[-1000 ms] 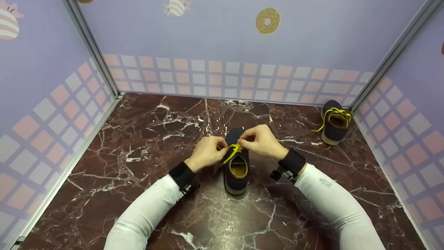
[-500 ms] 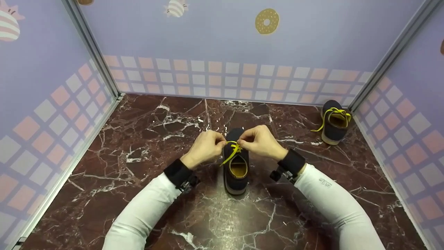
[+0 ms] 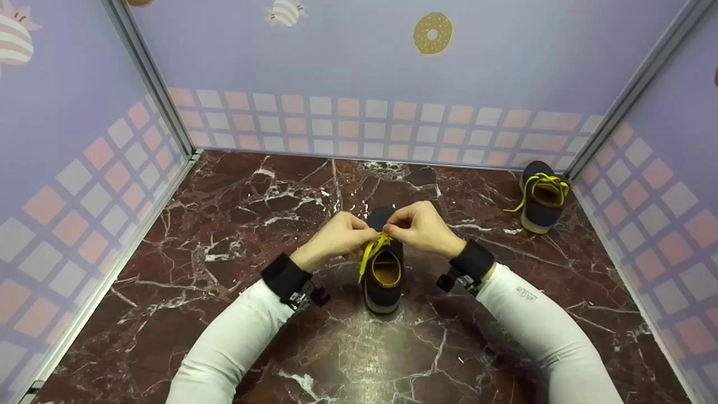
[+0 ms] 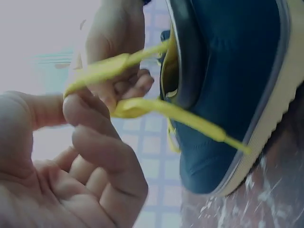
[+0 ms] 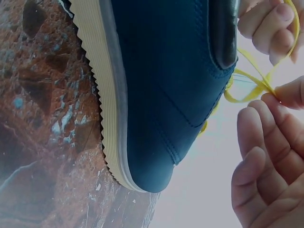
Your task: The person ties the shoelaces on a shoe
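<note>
A dark shoe with a yellow lining stands on the floor, toe pointing away. My left hand pinches its yellow shoelace between thumb and forefinger, over the left side of the tongue. On the other side, my right hand pinches the lace where its strands cross, as the right wrist view shows at the lace. Both sets of fingertips are close together above the laced part. In the left wrist view, a lace end with a tip hangs loose beside the shoe's dark side.
A second dark shoe with a yellow lace stands at the back right, near the corner of the walls. Patterned panels enclose the brown marbled floor at the back and both sides.
My left hand first rises a little with a strand of lace, then comes right, close to my right hand. The loose lace end now hangs steeper. My right hand stays nearly still.
</note>
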Motion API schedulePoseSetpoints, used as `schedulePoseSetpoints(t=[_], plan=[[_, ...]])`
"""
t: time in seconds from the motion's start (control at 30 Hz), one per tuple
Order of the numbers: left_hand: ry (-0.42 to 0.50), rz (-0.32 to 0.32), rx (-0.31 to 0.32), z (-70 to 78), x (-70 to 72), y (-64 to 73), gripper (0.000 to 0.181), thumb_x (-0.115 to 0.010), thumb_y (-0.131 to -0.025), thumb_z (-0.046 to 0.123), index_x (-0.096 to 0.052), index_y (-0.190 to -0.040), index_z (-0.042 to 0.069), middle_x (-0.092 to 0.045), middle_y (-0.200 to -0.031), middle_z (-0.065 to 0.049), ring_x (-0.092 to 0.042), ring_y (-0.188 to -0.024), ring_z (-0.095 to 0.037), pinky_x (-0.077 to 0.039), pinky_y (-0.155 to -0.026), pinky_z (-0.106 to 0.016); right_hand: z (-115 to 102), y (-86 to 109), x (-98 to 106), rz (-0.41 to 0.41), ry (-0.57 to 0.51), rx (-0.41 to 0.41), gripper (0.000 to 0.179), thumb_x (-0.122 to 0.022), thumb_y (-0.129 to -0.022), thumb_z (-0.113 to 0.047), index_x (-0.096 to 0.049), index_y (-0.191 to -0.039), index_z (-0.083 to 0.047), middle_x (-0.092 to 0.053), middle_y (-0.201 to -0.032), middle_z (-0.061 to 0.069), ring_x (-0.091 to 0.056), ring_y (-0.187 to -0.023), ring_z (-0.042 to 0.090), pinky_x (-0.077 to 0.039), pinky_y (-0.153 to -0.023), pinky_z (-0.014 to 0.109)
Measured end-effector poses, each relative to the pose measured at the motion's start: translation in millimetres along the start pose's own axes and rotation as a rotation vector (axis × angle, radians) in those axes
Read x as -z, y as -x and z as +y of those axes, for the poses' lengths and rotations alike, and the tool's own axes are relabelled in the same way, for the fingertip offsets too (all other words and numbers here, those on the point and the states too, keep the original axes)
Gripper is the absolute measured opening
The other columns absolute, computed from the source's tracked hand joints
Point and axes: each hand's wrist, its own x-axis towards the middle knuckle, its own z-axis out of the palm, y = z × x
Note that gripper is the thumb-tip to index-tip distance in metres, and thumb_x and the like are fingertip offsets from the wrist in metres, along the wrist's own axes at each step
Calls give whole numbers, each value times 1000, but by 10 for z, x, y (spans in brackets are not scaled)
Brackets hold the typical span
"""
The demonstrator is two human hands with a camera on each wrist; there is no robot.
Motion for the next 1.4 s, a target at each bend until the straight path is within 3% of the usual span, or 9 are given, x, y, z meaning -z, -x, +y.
schedulePoseSetpoints(t=[0.2, 0.43, 0.57, 0.67, 0.9, 1.13, 1.2, 1.3, 1.4], plan=[[216, -77, 61, 20, -140, -33, 19, -75, -97, 16, -77, -78, 11, -66, -64, 5, -62, -55, -7, -46, -48, -19, 14, 0, 13, -36, -69, -21, 11, -80, -95, -9, -89, -91, -10, -83, -77, 10, -64, -61, -2, -50, -61, 14], [354, -36, 78, 36, -319, -60, 19, -79, -101, 17, -84, -104, -1, -81, -75, 1, -74, -62, -7, -53, -50, -18, 29, 2, 50, -64, -93, -73, 15, -76, -97, -7, -90, -93, -9, -83, -79, 12, -60, -58, -3, -46, -58, 15], [433, -15, 89, 45, -407, -55, 16, -79, -101, 17, -83, -106, 2, -84, -82, 1, -74, -63, -6, -53, -50, -17, 42, -2, 80, -70, -97, -95, 16, -75, -97, -5, -90, -93, -8, -83, -80, 12, -56, -56, -4, -44, -56, 15], [423, 7, 78, 38, -470, -57, 16, -81, -100, 18, -84, -105, 4, -82, -81, 4, -69, -60, -4, -51, -49, -17, 57, -5, 92, -78, -103, -111, 17, -74, -97, -5, -90, -92, -7, -83, -79, 12, -54, -55, -5, -42, -55, 15], [208, 50, -44, 36, -604, -62, 13, -82, -97, 17, -89, -94, 7, -79, -71, 8, -57, -54, -2, -43, -46, -17, 68, -12, 109, -91, -121, -112, 20, -72, -97, -7, -90, -89, -10, -82, -76, 11, -50, -54, -4, -36, -54, 15], [-395, 81, -245, 21, -646, -100, 25, -71, -94, 16, -88, -75, 14, -82, -69, -1, -61, -56, 1, -46, -56, -17, 60, -4, 105, -99, -167, -124, 17, -74, -96, -9, -89, -87, -11, -82, -77, 18, -60, -56, 2, -46, -55, 16], [-497, 55, -281, 26, -611, -95, 26, -68, -96, 18, -88, -79, 15, -83, -71, 0, -64, -58, -3, -46, -58, -19, 61, -1, 94, -102, -166, -121, 17, -75, -96, -10, -89, -88, -10, -82, -79, 20, -62, -57, 2, -48, -56, 16], [-510, 69, -299, 21, -515, -87, 22, -69, -95, 18, -89, -87, 13, -84, -76, 0, -70, -64, -9, -51, -60, -22, 59, -3, 78, -104, -175, -128, 16, -74, -95, -8, -88, -89, -7, -82, -79, 22, -64, -58, 1, -49, -57, 15], [-469, 193, -290, -16, -403, -88, 17, -73, -91, 19, -88, -92, 12, -85, -82, -2, -74, -68, -13, -57, -64, -26, 66, 0, 68, -104, -191, -140, 16, -74, -96, -6, -88, -91, -4, -82, -81, 24, -66, -60, -1, -52, -59, 15]])
